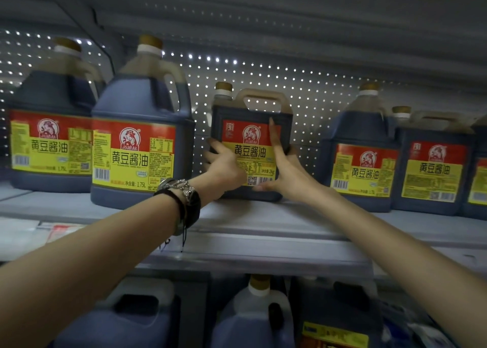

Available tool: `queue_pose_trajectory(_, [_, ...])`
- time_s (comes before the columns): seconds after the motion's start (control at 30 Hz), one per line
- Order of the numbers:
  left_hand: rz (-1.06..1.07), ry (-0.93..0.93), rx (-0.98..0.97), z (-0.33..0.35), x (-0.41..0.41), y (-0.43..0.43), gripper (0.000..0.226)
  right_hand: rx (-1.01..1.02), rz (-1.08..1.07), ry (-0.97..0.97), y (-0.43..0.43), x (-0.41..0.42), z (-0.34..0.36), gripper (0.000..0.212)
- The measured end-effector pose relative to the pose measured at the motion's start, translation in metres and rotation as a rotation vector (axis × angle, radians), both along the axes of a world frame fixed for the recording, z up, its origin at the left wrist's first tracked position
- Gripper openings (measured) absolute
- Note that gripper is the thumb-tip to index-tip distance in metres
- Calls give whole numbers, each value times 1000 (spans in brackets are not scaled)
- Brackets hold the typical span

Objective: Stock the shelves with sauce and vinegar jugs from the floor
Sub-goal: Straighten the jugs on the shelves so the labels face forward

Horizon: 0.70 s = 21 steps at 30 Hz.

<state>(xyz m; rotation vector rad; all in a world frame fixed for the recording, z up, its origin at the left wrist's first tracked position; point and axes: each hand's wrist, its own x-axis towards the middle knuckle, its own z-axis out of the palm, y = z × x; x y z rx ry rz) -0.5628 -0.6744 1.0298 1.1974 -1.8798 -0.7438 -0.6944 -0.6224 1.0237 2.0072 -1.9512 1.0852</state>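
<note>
Our left hand (225,164) is blurred; w/ right hand (286,167) it hides middle jug (250,136) lower label. End jug (478,179) at shelf (263,223) right edge is cut off.
</note>
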Motion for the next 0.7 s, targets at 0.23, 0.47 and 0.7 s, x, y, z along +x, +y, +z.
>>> queue_pose_trajectory(0.23, [-60, -93, -55, -1, 6, 5, 100, -19, -2, -70, 6, 2, -2, 130])
queue_pose_trajectory(0.47, [-65, -231, -127, -3, -10, 11, 80, 91, -131, 18, 36, -13, 2, 111])
queue_pose_trajectory(0.7, [-105, -292, -138, -2, -34, 25, 87, 95, -326, 158, 51, -26, -11, 97])
